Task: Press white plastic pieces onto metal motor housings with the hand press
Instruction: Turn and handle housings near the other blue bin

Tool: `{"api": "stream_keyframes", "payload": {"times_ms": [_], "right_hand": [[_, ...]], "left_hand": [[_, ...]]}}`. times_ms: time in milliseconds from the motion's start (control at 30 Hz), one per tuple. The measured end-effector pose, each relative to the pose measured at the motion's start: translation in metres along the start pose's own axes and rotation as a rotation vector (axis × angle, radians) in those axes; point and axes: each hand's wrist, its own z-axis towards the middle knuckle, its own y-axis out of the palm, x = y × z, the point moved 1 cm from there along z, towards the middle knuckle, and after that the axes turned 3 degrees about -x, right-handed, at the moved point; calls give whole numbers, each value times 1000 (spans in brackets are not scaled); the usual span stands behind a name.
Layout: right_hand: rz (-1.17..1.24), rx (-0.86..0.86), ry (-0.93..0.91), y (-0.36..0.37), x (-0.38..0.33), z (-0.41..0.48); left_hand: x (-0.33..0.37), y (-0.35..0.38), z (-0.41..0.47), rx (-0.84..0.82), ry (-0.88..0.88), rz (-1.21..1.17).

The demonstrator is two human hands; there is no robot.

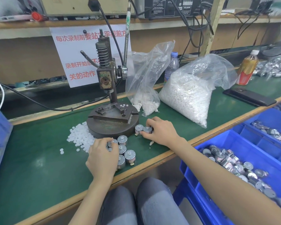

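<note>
Nestling in right grip (pixel 160 131), motor housing (pixel 147 129)

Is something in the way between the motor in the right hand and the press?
Almost nothing. The right hand grips a motor, and a second motor stands close beside it, toward the hand press. The press plate under the ram looks bare there.

Green bench (pixel 39 159) w/ hand press (pixel 109 75), motors (pixel 129 155), white pieces (pixel 80 137), bags (pixel 185 95), phone (pixel 249 96).
</note>
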Motion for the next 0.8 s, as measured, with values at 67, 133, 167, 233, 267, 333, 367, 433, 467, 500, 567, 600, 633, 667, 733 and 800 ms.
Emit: {"api": "stream_keyframes", "payload": {"times_ms": [67,133,167,233,267,333,367,433,467,500,567,600,633,667,733,800], "right_hand": [[4,-20,3,-1,1,1],[41,-9,19,0,2,1],[76,8,30,0,2,0],[170,53,66,0,2,-1],[225,80,89,0,2,-2],[328,136,143,-3,3,-3],[367,155,164,-4,3,-3],[423,176,196,-6,4,-3],[449,185,212,-7,4,-3],[480,194,232,-9,4,-3],[554,225,282,-11,6,-4],[601,254,313,-13,7,-7],[664,295,350,-14,10,-11],[739,348,394,-16,13,-17],[875,469,475,-19,23,-32],[989,573,535,-27,35,-48]], "left_hand": [[0,1,0,3,9,8],[0,1,0,3,17,16],[-1,0,0,5,19,18],[-1,0,0,2,19,22],[-1,0,0,-1,20,24],[1,0,-1,-3,19,23],[1,0,-1,-1,13,16],[1,-1,-1,1,1,1],[1,-1,-1,1,-1,-1],[0,-1,-1,1,-2,2],[-1,-1,0,0,3,14],[-1,-1,0,-3,11,21],[-1,-1,0,-7,18,29],[-1,0,1,-10,21,35],[-1,0,0,-10,25,44],[-1,0,-1,-9,36,47]]}}
